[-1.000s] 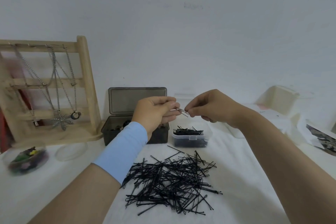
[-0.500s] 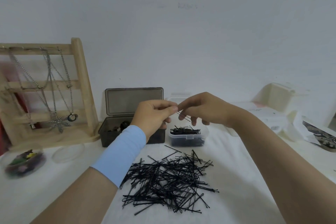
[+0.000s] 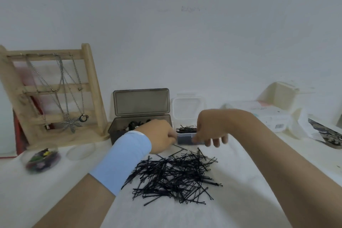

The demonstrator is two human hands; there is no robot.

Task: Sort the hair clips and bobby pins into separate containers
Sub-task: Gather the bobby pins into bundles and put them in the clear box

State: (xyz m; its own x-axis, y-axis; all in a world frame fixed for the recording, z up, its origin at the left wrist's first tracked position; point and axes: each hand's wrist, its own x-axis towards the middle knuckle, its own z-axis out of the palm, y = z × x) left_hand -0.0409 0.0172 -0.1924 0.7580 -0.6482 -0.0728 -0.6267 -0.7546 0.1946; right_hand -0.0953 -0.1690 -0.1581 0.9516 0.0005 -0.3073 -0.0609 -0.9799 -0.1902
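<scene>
A heap of black bobby pins lies on the white cloth in front of me. Behind it stands a small clear box holding more bobby pins. Left of that, a dark smoky box with its lid up holds dark hair clips. My left hand, in a light blue cuff, is curled at the clear box's left side, fingertips hidden. My right hand hangs over the clear box's right half, blurred, its outer fingers pointing down. I see no pin in either hand.
A wooden jewellery stand with necklaces stands at the back left. Before it sit a round clear tub of coloured clips and a round clear lid. White boxes and papers crowd the right. The wall is close behind.
Both hands have dropped from chest height, where they pinched a bobby pin between them, down to the small clear box. The pin is no longer visible.
</scene>
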